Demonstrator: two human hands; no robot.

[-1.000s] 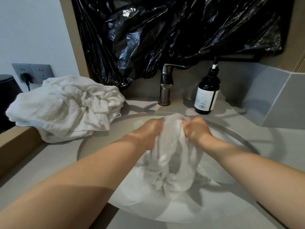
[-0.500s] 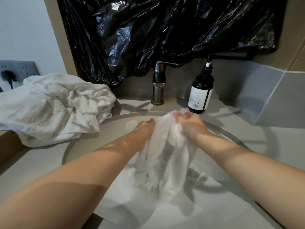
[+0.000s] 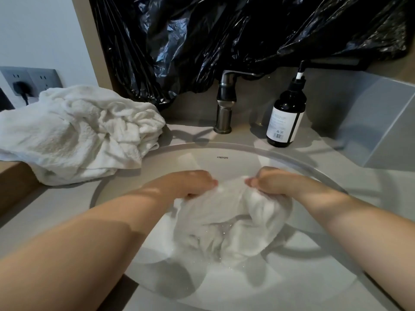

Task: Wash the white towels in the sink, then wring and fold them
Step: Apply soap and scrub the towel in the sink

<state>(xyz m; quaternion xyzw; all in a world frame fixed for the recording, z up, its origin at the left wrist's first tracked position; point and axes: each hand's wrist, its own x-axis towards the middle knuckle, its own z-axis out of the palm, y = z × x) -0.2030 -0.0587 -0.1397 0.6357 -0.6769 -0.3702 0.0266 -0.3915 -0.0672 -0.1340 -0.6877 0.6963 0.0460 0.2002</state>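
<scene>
With our left hand point(image 3: 190, 184) and right hand point(image 3: 274, 182) each clenched on a bunch of the wet towel point(image 3: 229, 221), which sags below them into the sink point(image 3: 247, 151), we should rub the bunches together low over the basin, so no water splashes out.

Towel point(image 3: 226, 223) in sink point(image 3: 292, 286); towel pile point(image 3: 78, 133) left; faucet point(image 3: 224, 104), bottle point(image 3: 286, 115) behind.

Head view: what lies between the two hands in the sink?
A bunched wet white towel, gripped by the left hand and the right hand, as the head view shows.
</scene>
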